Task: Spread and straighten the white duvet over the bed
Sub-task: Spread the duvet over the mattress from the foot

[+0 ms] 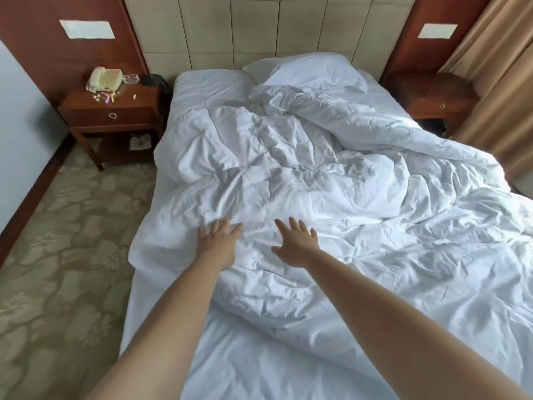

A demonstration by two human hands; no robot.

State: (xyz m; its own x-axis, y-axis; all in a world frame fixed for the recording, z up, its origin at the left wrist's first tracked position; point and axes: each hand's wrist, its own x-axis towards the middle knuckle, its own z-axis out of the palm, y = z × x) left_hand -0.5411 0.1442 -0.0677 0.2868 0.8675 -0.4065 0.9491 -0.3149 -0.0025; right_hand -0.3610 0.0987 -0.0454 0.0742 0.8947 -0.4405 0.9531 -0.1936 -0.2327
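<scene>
White crumpled duvet (317,174) lies bunched on bed (230,356). Left hand (217,241) and right hand (297,243) reach over it, fingers splayed, gripping nothing. Next probably grab the near edge, pull toward the foot.

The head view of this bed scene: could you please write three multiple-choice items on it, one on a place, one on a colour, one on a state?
1. Where does the telephone stand?
A. on the nightstand at the picture's left
B. on the pillow
C. on the carpet

2. What colour is the duvet?
A. brown
B. white
C. green

3. How are the two hands?
A. fists gripping the duvet
B. open, fingers spread
C. holding a pillow

Answers:
1 A, it sits on the wooden nightstand.
2 B, it is white like the sheet.
3 B, the left hand and the right hand show spread fingers over the crumpled duvet.
</scene>
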